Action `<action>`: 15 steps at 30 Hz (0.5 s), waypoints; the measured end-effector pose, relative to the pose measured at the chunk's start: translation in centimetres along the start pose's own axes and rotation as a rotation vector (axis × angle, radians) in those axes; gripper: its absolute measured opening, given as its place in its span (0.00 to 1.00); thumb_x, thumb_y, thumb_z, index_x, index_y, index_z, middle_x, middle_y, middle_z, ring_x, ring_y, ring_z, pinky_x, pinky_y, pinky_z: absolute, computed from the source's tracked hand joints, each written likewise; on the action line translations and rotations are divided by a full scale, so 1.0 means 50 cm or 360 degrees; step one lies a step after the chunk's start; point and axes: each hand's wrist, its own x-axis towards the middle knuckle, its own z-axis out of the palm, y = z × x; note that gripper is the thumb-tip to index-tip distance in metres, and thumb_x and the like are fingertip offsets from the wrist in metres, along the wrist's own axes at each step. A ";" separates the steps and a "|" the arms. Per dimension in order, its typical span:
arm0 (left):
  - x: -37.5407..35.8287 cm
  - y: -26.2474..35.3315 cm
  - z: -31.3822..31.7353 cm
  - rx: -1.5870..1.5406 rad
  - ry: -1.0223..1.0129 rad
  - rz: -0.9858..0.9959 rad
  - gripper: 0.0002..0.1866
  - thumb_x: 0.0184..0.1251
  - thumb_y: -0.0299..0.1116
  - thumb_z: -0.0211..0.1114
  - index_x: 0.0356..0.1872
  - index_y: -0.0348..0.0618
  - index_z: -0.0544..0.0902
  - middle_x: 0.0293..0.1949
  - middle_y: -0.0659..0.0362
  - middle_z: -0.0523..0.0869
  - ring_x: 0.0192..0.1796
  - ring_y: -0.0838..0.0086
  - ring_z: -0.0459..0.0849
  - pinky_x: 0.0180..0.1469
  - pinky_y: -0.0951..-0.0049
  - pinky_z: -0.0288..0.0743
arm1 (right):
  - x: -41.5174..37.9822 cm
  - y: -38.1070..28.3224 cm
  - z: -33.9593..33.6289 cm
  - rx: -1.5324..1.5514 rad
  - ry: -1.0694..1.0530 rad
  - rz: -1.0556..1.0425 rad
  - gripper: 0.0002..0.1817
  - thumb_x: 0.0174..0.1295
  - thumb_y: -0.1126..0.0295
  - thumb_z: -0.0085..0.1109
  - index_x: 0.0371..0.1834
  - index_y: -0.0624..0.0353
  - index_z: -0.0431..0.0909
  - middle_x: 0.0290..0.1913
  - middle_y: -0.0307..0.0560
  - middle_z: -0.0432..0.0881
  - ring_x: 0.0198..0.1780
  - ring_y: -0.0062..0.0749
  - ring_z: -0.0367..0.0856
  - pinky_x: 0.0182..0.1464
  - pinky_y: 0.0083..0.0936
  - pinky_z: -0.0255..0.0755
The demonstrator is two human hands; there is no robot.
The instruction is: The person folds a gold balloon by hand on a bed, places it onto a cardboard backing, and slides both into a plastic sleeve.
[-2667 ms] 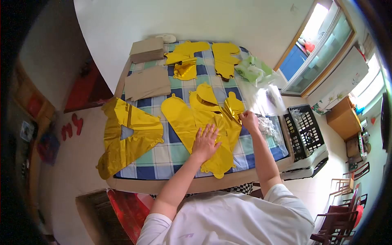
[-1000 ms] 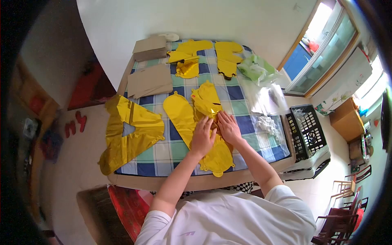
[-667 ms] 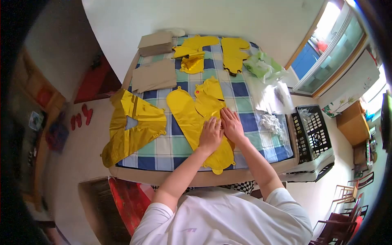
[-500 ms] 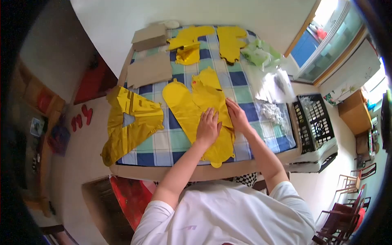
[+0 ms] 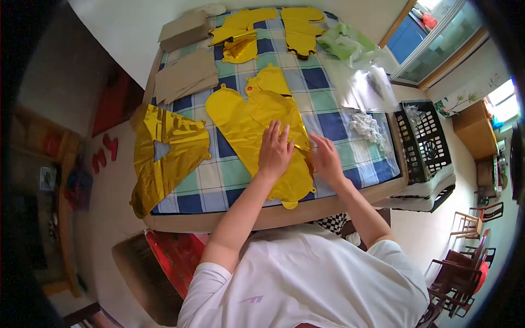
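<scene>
A flat gold foil piece (image 5: 235, 117) lies on the checked cloth (image 5: 219, 191) in front of me. My left hand (image 5: 275, 150) rests flat on it, fingers spread. Beside its right edge is my right hand (image 5: 326, 160), fingers apart and slightly bent, nothing visible in them. Near the foil's top shows a small red spot. To the left lies another gold foil piece (image 5: 175, 167) with a gap in its middle. More gold foil pieces (image 5: 240, 46) (image 5: 299, 30) are at the far side.
Cardboard pieces (image 5: 186, 76) and a cardboard box (image 5: 184, 31) lie at the far left. On the right are a green and clear plastic bag (image 5: 350, 44), a white bundle (image 5: 366, 127) and a black crate (image 5: 425, 142). Red slippers (image 5: 109, 147) lie on the floor.
The camera view has shifted, so the bed appears higher. My right hand has lifted slightly off the foil's right edge, while my left hand stays on the foil with its fingers more spread.
</scene>
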 end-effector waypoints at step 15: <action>-0.117 -0.062 -0.156 0.0043 -0.0022 -0.0132 0.14 0.61 0.18 0.56 0.46 0.39 0.82 0.53 0.51 0.81 0.62 0.56 0.74 0.69 0.56 0.63 | -0.028 -0.042 0.004 0.0269 0.0071 -0.0001 0.28 0.58 0.86 0.46 0.66 0.65 0.64 0.63 0.58 0.68 0.66 0.49 0.66 0.68 0.33 0.61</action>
